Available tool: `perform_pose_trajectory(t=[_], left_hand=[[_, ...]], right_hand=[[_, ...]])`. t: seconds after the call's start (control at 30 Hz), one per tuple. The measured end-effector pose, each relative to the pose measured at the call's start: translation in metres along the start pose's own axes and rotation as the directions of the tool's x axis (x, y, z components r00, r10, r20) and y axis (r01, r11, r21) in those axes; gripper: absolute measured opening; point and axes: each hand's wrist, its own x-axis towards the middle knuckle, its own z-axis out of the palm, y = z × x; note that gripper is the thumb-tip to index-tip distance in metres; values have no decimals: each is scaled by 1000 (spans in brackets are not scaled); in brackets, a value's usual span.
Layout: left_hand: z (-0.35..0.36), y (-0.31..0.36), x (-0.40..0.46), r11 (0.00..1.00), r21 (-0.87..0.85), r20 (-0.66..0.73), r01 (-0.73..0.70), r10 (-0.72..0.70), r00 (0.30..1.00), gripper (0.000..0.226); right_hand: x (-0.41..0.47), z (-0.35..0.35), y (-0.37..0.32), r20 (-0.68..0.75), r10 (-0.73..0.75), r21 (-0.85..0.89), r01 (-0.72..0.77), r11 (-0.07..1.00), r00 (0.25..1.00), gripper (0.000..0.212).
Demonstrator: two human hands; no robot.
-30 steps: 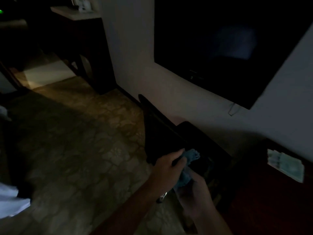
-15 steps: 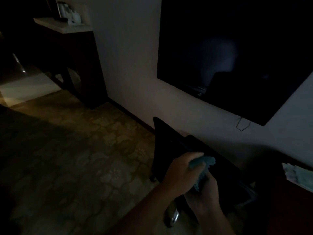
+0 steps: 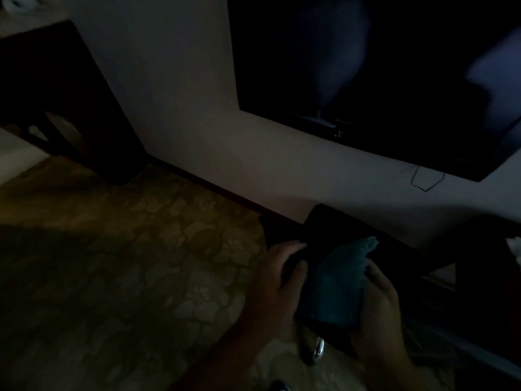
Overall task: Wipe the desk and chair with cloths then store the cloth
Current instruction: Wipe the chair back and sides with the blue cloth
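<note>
Head view, dim: both hands, left hand [image 3: 277, 280] and right hand [image 3: 380, 303], apparently grip the teal cloth [image 3: 338, 283] against the dark chair [image 3: 332, 230].

One head camera, looking down and forward

The single view sits at head height, close above both hands, tilted down toward the carpet [image 3: 118, 249] at 9 o'clock and the wall [image 3: 183, 108] at 12 o'clock.

Light: very dim, faint warm patch on carpet [image 3: 158, 221] at left.
Shadows: heavy, right side.
Sharpness: soft, grainy, blurred throughout.
</note>
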Motion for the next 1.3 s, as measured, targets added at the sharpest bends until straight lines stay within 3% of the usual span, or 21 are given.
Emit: perform_pose_trajectory(t=[0.03,0.07,0.1,0.13,0.17,0.23,0.3,0.37,0.5,0.57,0.67,0.77,1.0,1.1,1.17,1.23,1.3], left_hand=[[-11,-8,8,1000,29,-24,7,-7,1000,28],[-22,-22,20,999,13,-50,32,-31,998,28],[-30,-34,29,998,24,-86,52,-50,995,29],[-39,-46,40,997,36,-103,61,-57,993,30],[-48,-58,54,996,63,-84,69,-64,994,29],[-57,-79,76,987,152,-1,46,-46,999,27],[-63,-92,91,972,233,110,-22,-3,994,32],[-71,-101,103,939,299,181,-171,120,976,39],[-91,-115,126,899,321,181,-299,251,951,46],[-98,-115,126,875,327,161,-358,321,933,50],[-94,-108,127,781,341,232,-524,470,851,46],[-68,-94,118,660,290,330,-694,611,719,39],[36,-54,57,424,55,525,-904,758,388,36],[83,-44,38,398,76,585,-914,724,364,38],[115,-43,26,400,138,600,-906,694,398,37],[126,-47,25,403,200,579,-893,686,440,35],[136,-53,23,392,221,532,-893,719,448,32]], right_hand=[[9,34,-5,-5,-111,-79,110,991,994,33],[22,69,-9,-49,-220,-298,196,934,974,26],[24,92,-14,-6,-344,-533,287,795,939,15],[27,107,-4,95,-438,-742,357,567,894,7],[33,116,13,210,-513,-851,414,323,832,16],[39,132,38,357,-507,-908,419,9,785,26],[51,148,56,382,-482,-921,369,-127,788,27],[58,162,65,317,-482,-948,278,-154,817,42],[76,205,76,361,-370,-903,220,-370,856,57],[84,218,77,384,-331,-883,237,-405,862,62],[83,203,76,454,-374,-864,297,-407,809,50],[63,152,74,463,-472,-873,294,-389,750,46],[20,-2,58,160,-707,-987,102,-124,689,49],[15,-58,49,-67,-785,-997,-6,81,616,47],[12,-104,43,-270,-766,-949,-28,313,583,50],[15,-131,36,-519,-644,-783,-12,622,562,51],[23,-155,33,-692,-481,-560,20,828,539,50]])
